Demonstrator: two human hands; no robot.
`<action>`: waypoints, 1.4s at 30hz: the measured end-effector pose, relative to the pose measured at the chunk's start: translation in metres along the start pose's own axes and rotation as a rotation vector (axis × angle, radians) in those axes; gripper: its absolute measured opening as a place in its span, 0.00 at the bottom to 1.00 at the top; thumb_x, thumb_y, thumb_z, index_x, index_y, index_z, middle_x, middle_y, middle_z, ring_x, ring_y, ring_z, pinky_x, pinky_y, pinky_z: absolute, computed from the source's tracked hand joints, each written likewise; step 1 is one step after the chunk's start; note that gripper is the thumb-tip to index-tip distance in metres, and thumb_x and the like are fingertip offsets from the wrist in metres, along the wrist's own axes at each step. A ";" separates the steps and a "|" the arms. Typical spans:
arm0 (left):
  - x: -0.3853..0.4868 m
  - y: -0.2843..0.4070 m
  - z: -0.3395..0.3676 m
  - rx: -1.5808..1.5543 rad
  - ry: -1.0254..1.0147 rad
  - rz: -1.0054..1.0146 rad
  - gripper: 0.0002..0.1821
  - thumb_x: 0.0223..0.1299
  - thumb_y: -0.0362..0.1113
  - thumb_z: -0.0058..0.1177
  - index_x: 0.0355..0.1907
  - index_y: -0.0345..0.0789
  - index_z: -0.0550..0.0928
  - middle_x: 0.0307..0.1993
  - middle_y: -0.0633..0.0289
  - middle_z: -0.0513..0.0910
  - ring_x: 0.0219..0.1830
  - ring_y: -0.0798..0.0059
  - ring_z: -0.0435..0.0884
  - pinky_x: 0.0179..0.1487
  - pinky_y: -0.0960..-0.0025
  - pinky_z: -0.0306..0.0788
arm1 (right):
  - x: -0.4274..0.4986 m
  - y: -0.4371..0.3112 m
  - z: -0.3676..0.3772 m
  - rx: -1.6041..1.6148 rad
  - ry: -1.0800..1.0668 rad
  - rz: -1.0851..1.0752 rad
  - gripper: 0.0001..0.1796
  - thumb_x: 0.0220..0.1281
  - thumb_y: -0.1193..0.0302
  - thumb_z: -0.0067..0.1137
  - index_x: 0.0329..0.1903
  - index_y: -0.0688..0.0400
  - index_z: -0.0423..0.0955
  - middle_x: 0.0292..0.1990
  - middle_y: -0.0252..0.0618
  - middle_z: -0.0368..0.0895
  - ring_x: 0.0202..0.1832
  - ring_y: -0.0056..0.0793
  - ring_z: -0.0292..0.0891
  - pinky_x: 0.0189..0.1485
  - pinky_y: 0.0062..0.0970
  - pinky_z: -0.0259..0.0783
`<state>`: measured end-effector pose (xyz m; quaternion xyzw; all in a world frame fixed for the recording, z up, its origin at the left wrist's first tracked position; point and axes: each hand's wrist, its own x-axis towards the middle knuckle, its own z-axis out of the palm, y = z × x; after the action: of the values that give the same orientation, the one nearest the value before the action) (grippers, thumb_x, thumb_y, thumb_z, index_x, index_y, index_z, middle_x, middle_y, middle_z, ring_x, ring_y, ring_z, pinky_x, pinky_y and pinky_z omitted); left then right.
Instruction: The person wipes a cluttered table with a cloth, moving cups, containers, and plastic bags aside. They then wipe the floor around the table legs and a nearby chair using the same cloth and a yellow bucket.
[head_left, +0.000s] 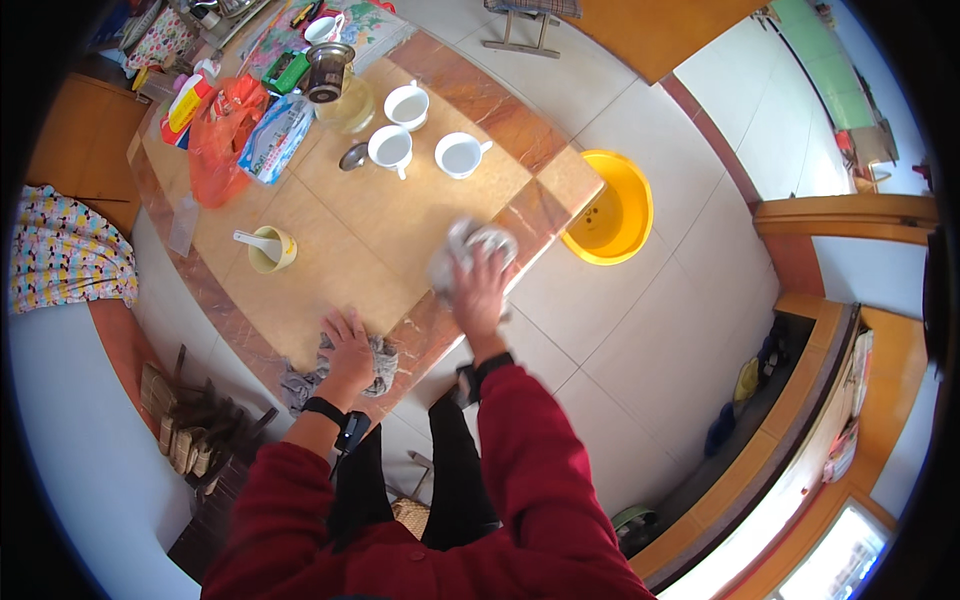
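My right hand (480, 289) presses a bunched, pale patterned cloth (450, 259) onto the tiled tabletop (337, 262), close to its right edge; hand and cloth are slightly blurred. Near the table's front edge, my left hand (349, 352) rests on a crumpled grey cloth (384, 367), fingers spread and their tips on the tiles. Further back stand several white cups (459, 156), with a round metal lid (353, 156) beside them. Left of centre is a pale yellow cup (283, 259) with a white spoon (257, 241) in it.
At the table's back left are a red plastic bag (217, 157), a blue-white packet (276, 139), a glass pot (349, 109) and a metal strainer (328, 75). A yellow basin (634, 214) stands on the floor beyond the right edge. A stool (525, 34) is at the top.
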<state>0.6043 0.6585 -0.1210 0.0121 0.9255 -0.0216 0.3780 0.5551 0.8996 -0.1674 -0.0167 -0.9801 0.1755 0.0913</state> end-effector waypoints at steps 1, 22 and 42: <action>0.001 0.001 0.002 0.018 -0.005 0.010 0.54 0.53 0.32 0.59 0.76 0.25 0.41 0.73 0.23 0.33 0.73 0.16 0.33 0.54 0.18 0.62 | -0.023 -0.013 -0.004 0.056 -0.068 -0.037 0.26 0.58 0.72 0.53 0.61 0.42 0.76 0.66 0.46 0.66 0.70 0.62 0.56 0.70 0.69 0.50; 0.006 -0.004 0.012 0.061 -0.019 -0.016 0.48 0.55 0.37 0.54 0.74 0.21 0.46 0.72 0.20 0.33 0.74 0.17 0.31 0.59 0.17 0.56 | 0.179 0.142 -0.020 -0.056 -0.159 0.117 0.38 0.52 0.57 0.67 0.68 0.43 0.68 0.73 0.47 0.57 0.76 0.58 0.46 0.74 0.65 0.42; 0.036 0.100 -0.007 -0.292 0.199 -0.369 0.46 0.55 0.39 0.58 0.72 0.23 0.54 0.72 0.27 0.49 0.74 0.26 0.46 0.73 0.36 0.46 | 0.243 0.179 -0.017 0.261 -0.206 -0.390 0.27 0.56 0.66 0.61 0.61 0.45 0.74 0.69 0.50 0.60 0.74 0.64 0.48 0.70 0.70 0.46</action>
<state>0.5779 0.7593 -0.1447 -0.2095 0.9380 0.0447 0.2723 0.3193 1.0888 -0.1714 0.2026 -0.9380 0.2802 0.0244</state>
